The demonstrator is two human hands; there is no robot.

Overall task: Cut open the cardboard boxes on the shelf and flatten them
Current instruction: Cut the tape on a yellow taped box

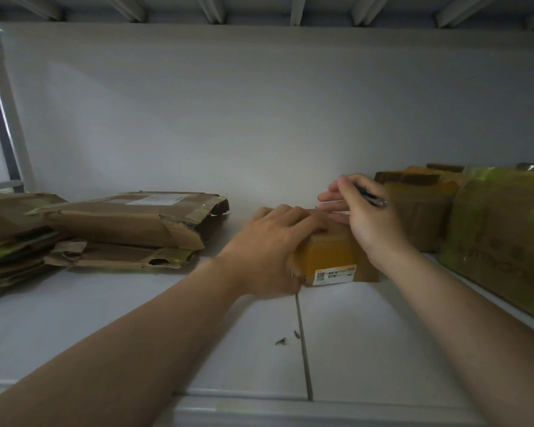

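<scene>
A small brown taped cardboard box (pixel 333 257) with a white label on its near face stands in the middle of the white shelf (pixel 367 340). My left hand (pixel 272 241) lies flat on its top and grips its left corner. My right hand (pixel 361 211) rests on the box's right rear top, fingers stretched toward the far edge, holding a dark pen-like cutter (pixel 370 197) that points right. The cutter's tip is hidden behind the hand.
A pile of flattened cardboard (pixel 121 229) lies at the left. Taped boxes (pixel 416 204) stand at the right rear, with a large green-taped box (pixel 503 238) in front of them. Small scraps (pixel 282 341) lie by the shelf seam. A metal upright (pixel 3 118) stands at the far left.
</scene>
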